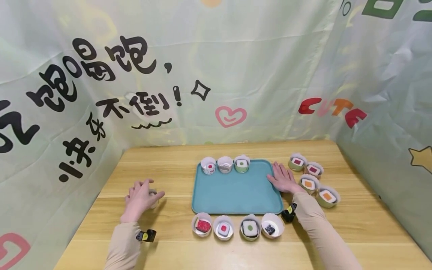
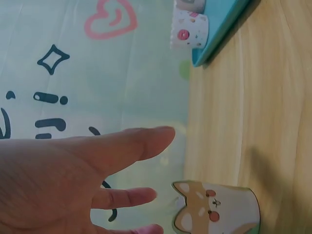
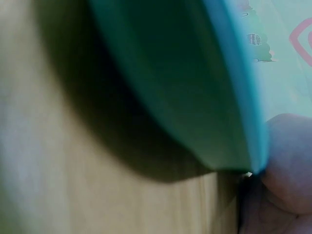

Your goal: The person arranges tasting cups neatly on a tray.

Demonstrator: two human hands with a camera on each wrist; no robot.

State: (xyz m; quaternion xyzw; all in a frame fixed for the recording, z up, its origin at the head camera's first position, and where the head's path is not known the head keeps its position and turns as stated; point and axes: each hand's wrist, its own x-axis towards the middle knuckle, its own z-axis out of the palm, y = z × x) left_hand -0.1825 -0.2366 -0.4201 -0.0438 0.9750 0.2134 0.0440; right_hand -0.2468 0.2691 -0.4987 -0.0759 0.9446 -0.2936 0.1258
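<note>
My left hand is over the left of the table, thumb and fingers spread. Beside it, partly hidden by the hand, is a small paper cup. In the left wrist view this cup shows a dog face and an eared rim, with a gap between it and the thumb. At the right edge of the blue tray rests my right hand, fingers straight and thumb over the rim. The right wrist view shows the tray's side close up, with part of the hand against its edge.
Three paper cups, one being a green cup, stand along the tray's back edge. Several more line its front, among them one with red-topped sushi. Right of my right hand is another group, including an orange-centred roll. A printed cloth hangs behind.
</note>
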